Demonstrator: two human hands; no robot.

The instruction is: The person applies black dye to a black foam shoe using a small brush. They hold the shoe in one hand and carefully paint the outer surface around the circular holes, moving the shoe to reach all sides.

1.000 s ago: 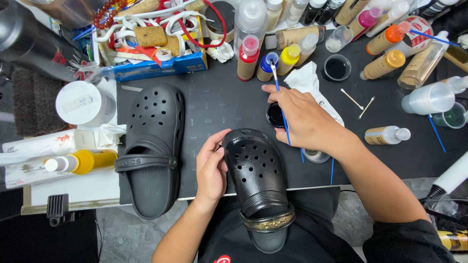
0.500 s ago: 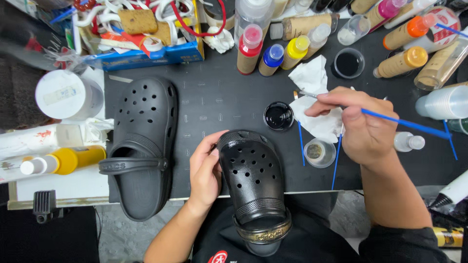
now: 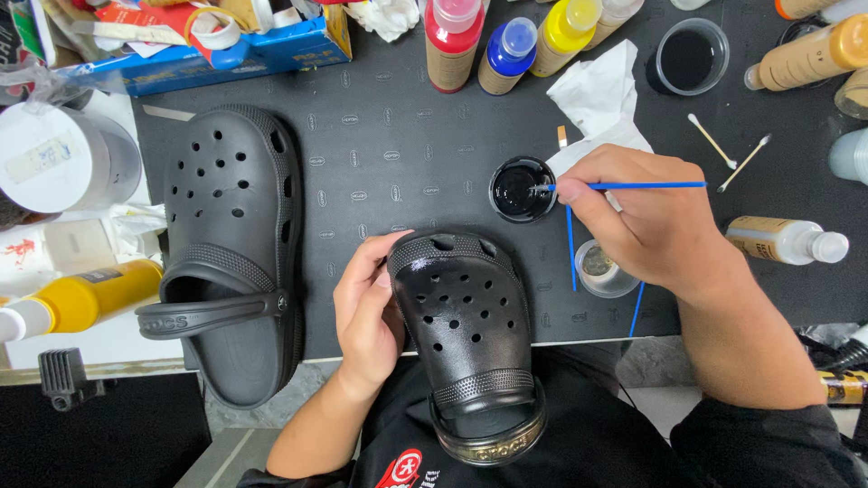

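A glossy black perforated clog (image 3: 466, 325) is gripped along its side by the left hand (image 3: 369, 312), with its ribbed heel strap hanging past the mat edge toward the person. Just beyond its toe, a small round pot of black paint (image 3: 522, 189) is entered by the tip of a thin blue-handled brush (image 3: 633, 186), which is pinched in the right hand (image 3: 646, 221). Left of the held clog, a second, matte clog (image 3: 228, 244) is laid flat. The brush bristles cannot be made out against the paint.
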